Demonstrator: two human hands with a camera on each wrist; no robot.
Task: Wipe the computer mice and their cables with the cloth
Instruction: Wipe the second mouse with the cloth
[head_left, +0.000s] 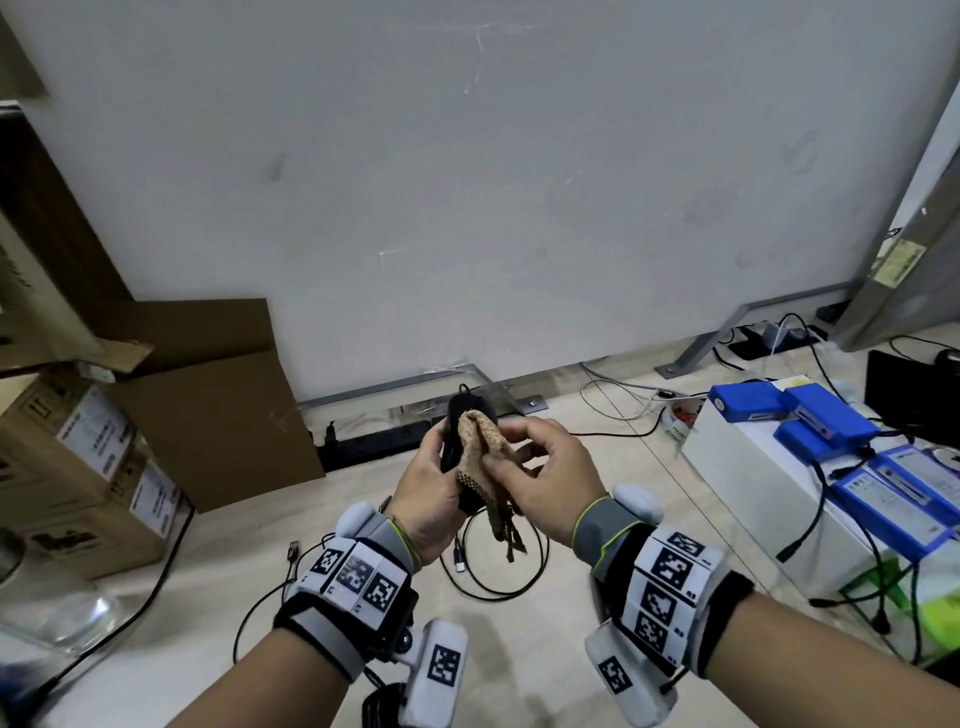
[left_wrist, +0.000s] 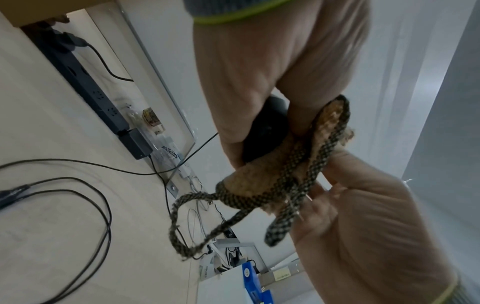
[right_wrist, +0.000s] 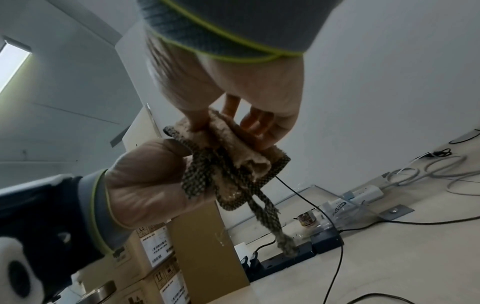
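Far left: stacked cardboard boxes (head_left: 78, 467) with white labels, flaps shut on the lower ones, contents not visible. A flat brown cardboard sheet (head_left: 218, 405) leans beside them. A clear glass-like vessel (head_left: 47, 608) sits at the near-left edge; contents cannot be told.

Centre, above the desk (head_left: 545, 597): left hand (head_left: 434, 491) curled round a black computer mouse (head_left: 457, 421), held upright, thumb on its side. The mouse's thin black cable (head_left: 493, 577) hangs down and loops on the desk below, USB plug lying beside the loop. A tan cloth (head_left: 480, 441) with a dark checkered edging is draped over the mouse's near face; frayed edging strands dangle beneath both hands. Right hand (head_left: 545, 483) pinches the cloth between thumb and forefinger against the mouse; other fingers loosely curled.

Behind the hands: black power strip (head_left: 374, 444) along the grey partition wall (head_left: 467, 182).

Right: a white box (head_left: 769, 467) carrying several blue packs (head_left: 810, 421) on its top, black leads trailing from them. Further loose cables far right.
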